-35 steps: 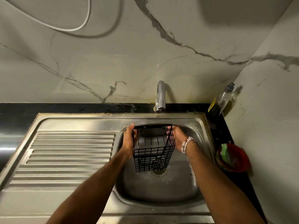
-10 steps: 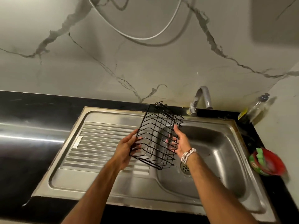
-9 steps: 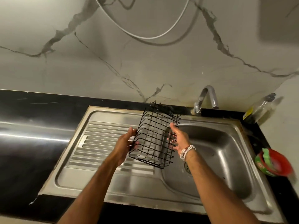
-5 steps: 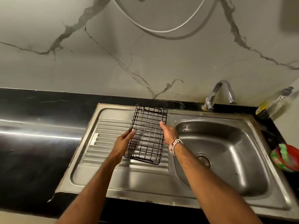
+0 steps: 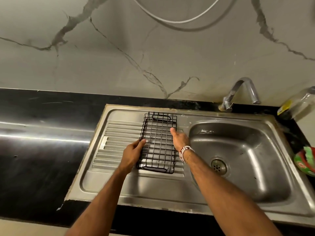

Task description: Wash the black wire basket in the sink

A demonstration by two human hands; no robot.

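The black wire basket (image 5: 157, 142) rests on the ribbed steel drainboard (image 5: 119, 142), left of the sink bowl (image 5: 242, 150), turned so its grid bottom faces up. My left hand (image 5: 132, 155) grips its left side near the front corner. My right hand (image 5: 179, 139) holds its right side, thumb pointing up along the wire; a beaded bracelet sits on that wrist. The sink bowl holds nothing, and its drain (image 5: 218, 166) is uncovered.
The curved tap (image 5: 242, 92) stands behind the bowl with no water running. A plastic bottle (image 5: 298, 104) leans at the back right. A red bowl with a green sponge (image 5: 306, 160) sits on the right. Black countertop (image 5: 42, 133) stretches left.
Both hands carried the basket out of the sink bowl, leftward, and lowered it onto the drainboard. It went from tilted in the air to lying flat.
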